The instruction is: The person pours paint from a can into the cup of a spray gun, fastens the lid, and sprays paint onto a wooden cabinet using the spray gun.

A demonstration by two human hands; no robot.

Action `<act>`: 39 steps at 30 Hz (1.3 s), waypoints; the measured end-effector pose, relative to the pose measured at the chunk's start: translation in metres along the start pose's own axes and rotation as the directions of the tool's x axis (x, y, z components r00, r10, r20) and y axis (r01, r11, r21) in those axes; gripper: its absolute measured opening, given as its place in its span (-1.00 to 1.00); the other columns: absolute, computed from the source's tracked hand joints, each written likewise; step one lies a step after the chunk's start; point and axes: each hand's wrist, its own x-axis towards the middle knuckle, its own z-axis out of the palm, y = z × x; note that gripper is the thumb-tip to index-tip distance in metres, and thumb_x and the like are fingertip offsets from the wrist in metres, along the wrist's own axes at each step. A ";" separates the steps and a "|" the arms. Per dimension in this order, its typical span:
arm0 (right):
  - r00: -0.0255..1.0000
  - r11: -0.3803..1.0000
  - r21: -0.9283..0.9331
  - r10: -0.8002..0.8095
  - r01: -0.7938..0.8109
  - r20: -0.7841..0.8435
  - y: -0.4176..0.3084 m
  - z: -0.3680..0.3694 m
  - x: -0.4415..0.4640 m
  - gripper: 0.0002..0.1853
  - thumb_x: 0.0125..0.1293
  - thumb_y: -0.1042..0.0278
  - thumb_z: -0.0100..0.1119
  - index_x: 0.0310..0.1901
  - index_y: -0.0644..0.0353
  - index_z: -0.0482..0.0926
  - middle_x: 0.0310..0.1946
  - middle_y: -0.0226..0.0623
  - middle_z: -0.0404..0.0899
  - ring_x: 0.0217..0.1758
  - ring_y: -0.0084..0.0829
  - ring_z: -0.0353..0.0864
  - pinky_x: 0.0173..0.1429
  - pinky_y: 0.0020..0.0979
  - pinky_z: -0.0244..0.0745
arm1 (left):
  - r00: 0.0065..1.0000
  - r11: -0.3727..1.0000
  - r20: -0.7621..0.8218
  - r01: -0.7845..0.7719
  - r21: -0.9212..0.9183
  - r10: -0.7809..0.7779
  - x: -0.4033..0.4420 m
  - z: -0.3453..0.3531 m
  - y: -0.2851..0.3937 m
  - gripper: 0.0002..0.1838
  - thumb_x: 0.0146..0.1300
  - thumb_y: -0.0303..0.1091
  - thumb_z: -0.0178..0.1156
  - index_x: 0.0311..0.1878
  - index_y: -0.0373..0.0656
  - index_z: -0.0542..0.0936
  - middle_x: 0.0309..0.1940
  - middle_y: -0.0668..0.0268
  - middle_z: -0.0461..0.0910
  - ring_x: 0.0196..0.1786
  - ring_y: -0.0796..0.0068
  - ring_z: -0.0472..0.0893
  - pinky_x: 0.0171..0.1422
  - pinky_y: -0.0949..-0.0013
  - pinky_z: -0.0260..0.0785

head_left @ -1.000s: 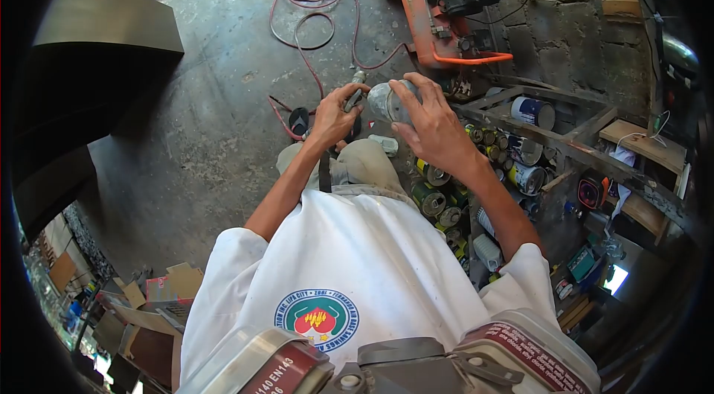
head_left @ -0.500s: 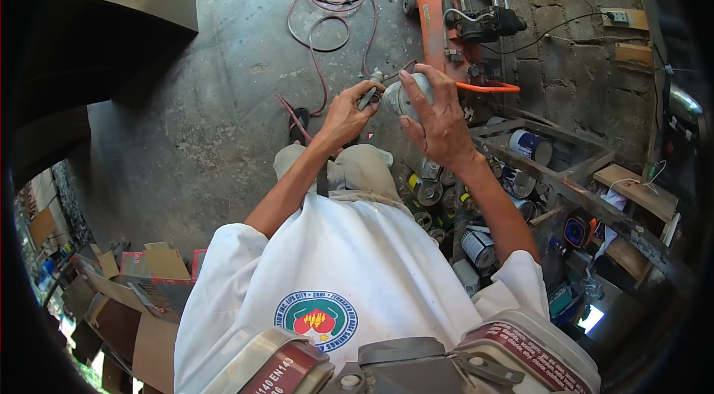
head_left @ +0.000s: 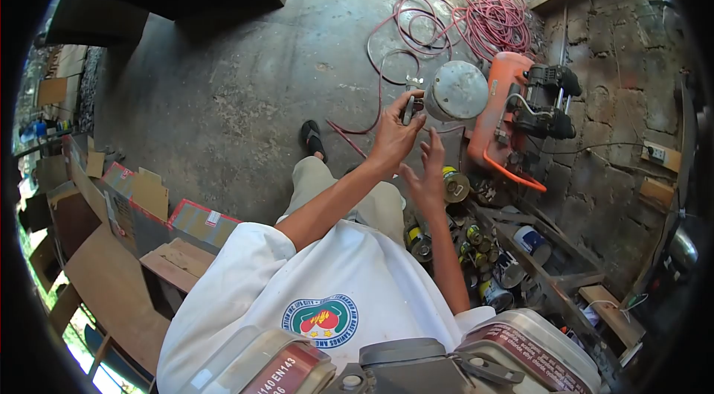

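Observation:
My left hand (head_left: pixel 396 135) is closed around the handle of a spray gun (head_left: pixel 413 84), held out in front of my knees. The gun's round grey paint cup (head_left: pixel 459 90) sticks out to the right of my fingers, its flat, stained end facing up. Just below the cup is my right hand (head_left: pixel 426 180), its fingers apart and nothing visible in it. It is close to my left wrist and off the cup. My left fingers hide part of the gun's body.
An orange air compressor (head_left: pixel 497 107) stands by the block wall at right. Beyond it lies a coiled red hose (head_left: pixel 494 18), with loops across the concrete floor. Paint cans (head_left: pixel 532 241) crowd a wooden frame at lower right. Cardboard boxes (head_left: pixel 197 223) sit at lower left.
My right hand has come off the paint cup and dropped toward me. The cup has tipped so its flat end shows. My view has turned left, shifting the surroundings rightward.

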 end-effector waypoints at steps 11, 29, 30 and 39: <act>0.993 0.980 0.160 -0.121 0.118 0.010 -0.017 0.161 0.078 -0.31 0.17 0.35 0.34 0.31 0.38 0.31 0.12 0.03 0.53 0.19 -0.08 0.55 0.24 -0.23 0.40 | 0.981 0.974 -0.184 -0.011 0.227 0.054 0.021 -0.108 0.041 -0.57 0.30 -0.49 0.22 0.24 -0.18 0.51 -0.26 0.38 0.59 -0.14 0.64 0.51 -0.01 0.51 0.38; 0.989 0.988 0.131 0.100 -0.085 -0.114 -0.095 0.373 0.203 -0.81 0.42 0.35 0.18 -0.06 0.27 0.61 -0.44 -0.45 0.55 -0.40 -0.64 0.44 -0.31 -0.50 0.37 | 0.818 0.592 0.231 0.549 -0.591 -0.527 0.091 -0.363 -0.085 -0.72 0.48 -0.22 0.08 0.14 -0.10 0.53 0.05 0.43 0.59 0.13 0.62 0.54 0.25 0.45 0.34; 0.987 0.983 0.151 0.123 -0.107 -0.101 -0.091 0.383 0.207 -0.81 0.42 0.34 0.19 -0.07 0.26 0.61 -0.45 -0.45 0.54 -0.40 -0.64 0.43 -0.31 -0.50 0.37 | 0.814 0.572 0.228 0.547 -0.611 -0.535 0.095 -0.370 -0.092 -0.73 0.48 -0.22 0.08 0.13 -0.10 0.53 0.05 0.42 0.59 0.13 0.61 0.54 0.25 0.45 0.35; 0.986 0.966 0.208 0.162 -0.151 -0.039 -0.055 0.430 0.231 -0.80 0.43 0.34 0.18 -0.05 0.29 0.61 -0.41 -0.48 0.54 -0.37 -0.65 0.38 -0.27 -0.48 0.35 | 0.861 0.873 -0.151 0.466 -0.146 -0.485 0.135 -0.422 -0.121 -0.71 0.49 -0.16 0.07 0.01 -0.18 0.61 -0.10 0.37 0.63 -0.11 0.60 0.54 0.05 0.41 0.36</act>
